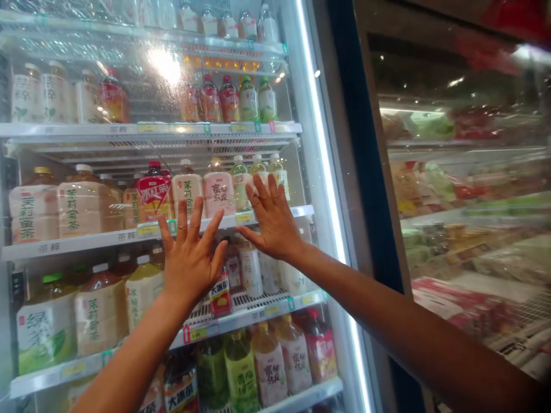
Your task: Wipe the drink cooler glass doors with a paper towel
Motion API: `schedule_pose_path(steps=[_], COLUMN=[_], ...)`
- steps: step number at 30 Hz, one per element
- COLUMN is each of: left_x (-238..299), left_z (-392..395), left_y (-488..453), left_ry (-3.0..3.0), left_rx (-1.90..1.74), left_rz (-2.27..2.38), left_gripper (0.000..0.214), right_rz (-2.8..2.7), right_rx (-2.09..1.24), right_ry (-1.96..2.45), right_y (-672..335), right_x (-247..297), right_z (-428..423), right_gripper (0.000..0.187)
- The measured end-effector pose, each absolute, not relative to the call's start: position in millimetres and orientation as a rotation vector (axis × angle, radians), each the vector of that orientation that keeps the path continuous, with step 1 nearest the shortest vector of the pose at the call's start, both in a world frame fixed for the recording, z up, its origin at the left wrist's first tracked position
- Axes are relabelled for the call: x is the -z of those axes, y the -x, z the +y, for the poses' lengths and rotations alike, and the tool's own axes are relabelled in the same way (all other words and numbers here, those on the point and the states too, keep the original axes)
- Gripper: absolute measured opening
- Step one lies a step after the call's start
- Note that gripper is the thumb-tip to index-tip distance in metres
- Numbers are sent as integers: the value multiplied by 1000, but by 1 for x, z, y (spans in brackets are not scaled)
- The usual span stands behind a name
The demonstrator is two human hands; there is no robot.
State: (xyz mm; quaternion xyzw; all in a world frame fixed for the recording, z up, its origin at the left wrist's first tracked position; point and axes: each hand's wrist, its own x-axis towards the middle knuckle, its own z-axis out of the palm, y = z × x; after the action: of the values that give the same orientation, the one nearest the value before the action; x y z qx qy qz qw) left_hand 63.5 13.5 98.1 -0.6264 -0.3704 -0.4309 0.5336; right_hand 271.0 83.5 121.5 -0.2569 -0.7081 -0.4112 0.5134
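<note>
Both of my hands are raised in front of an open drinks fridge, fingers spread and holding nothing. My left hand (190, 258) hovers before the middle shelf edge (86, 241), near a red-labelled bottle (154, 195) and a small red bottle (220, 293) below. My right hand (270, 219) is held up close to the pink-labelled bottle (219, 192) and pale green bottles (258, 172) on the same shelf. Whether either palm touches anything I cannot tell.
Several wire shelves hold large tea bottles (88, 201) on the left and smaller juice bottles higher up (229, 98). A lit fridge frame (327, 172) stands at the right. The glass door (465, 189) swings out to the right, reflecting store shelves.
</note>
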Motion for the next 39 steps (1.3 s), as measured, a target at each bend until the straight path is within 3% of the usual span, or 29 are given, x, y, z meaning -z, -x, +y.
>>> schedule_pose_path(steps=[6, 12, 19, 26, 32, 39], left_x=[-91, -100, -98, -102, -86, -83], left_z=[27, 38, 37, 18, -5, -36], left_y=[-98, -120, -121, -89, -30, 43], left_ry=[1528, 1528, 1527, 1480, 1427, 1368], left_rx=[977, 977, 942, 953, 912, 934], left_rz=[-849, -858, -854, -891, -939, -1047], left_gripper=[68, 67, 67, 66, 68, 72], right_rz=[-1801, -1616, -1784, -1618, -1846, -1762], right_rx=[1037, 967, 1021, 957, 1090, 1028], right_ry=[614, 709, 588, 656, 497, 531], right_y=[-303, -346, -332, -302, -241, -163], right_x=[-78, -122, -53, -119, -56, -135], right_z=[88, 113, 98, 101, 70, 56], right_gripper=[100, 89, 96, 92, 103, 102])
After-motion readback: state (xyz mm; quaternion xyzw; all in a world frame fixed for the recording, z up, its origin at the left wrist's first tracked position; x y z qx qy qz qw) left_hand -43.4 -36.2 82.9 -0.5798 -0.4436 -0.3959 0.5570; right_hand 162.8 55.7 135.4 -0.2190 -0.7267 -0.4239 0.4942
